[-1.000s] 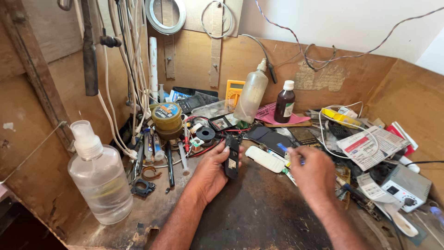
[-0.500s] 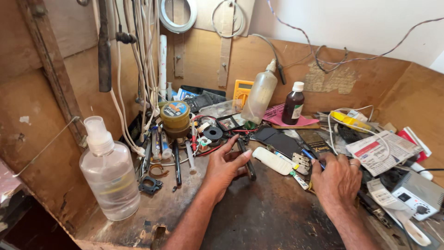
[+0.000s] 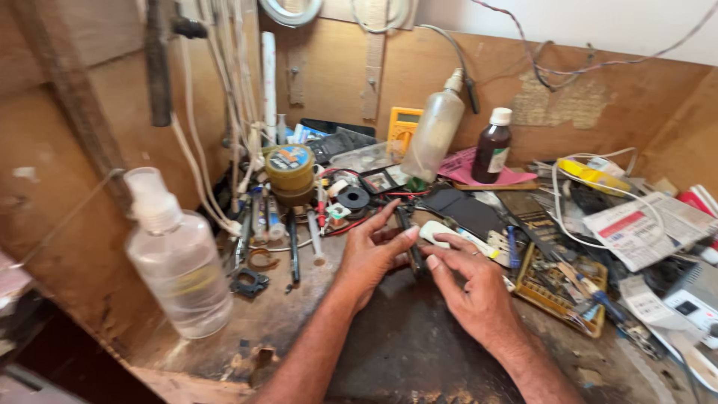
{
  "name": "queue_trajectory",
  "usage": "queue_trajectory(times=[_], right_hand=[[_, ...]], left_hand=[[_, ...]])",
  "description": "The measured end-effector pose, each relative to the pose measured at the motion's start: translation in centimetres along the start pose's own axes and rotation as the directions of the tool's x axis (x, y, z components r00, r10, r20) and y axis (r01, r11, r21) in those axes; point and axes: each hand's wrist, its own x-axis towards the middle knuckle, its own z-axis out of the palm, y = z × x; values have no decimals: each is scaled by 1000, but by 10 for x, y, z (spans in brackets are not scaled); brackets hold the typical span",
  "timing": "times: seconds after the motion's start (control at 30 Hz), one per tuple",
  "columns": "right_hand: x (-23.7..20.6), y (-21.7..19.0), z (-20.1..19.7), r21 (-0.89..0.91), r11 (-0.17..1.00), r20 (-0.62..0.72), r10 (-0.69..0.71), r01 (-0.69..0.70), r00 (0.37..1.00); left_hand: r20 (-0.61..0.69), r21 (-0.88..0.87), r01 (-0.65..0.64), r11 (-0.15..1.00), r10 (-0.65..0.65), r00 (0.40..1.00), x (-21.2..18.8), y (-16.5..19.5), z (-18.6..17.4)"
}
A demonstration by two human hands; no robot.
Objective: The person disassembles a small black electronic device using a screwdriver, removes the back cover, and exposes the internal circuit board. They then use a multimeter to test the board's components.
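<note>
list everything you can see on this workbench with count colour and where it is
clear plastic bottle: 1, clear with white cap, front left of the bench
tape rolls: stack, yellowish, back left by the hanging cables
squeeze bottle: 1, cloudy white, leaning at the back wall
multimeter: 1, yellow, behind the squeeze bottle
brown bottle: 1, dark brown with white cap, back centre on a pink cloth
circuit board: 1, yellowish, right of the hands
papers: several, white with red, far right
slim dark tool: 1, black, between the hands
left hand: 1, fingers touching the dark tool
right hand: 1, fingertips at the tool
</note>
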Motion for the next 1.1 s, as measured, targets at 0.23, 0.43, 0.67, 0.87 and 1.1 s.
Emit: queue_trajectory(times=[0.23,0.43,0.67,0.87,1.1], right_hand=[[-7,8,1,58,995,35,76,-78,997],[-9,14,3,100,987,45,123,-127,991],[-9,21,5,140,974,52,171,-177,984],[-10,19,11,174,969,-6,179,-176,984],[-12,8,14,185,933,-35,320,-309,947]], left_hand=[[14,88,-42,995,41,999,-2,3,-1],[33,67,-55,996,53,998,-1,0,1],[47,39,-87,995,85,995,1,-3,0],[17,61,-83,995,82,996,1,-3,1],[21,73,-101,992,99,995,-1,-1,2]])
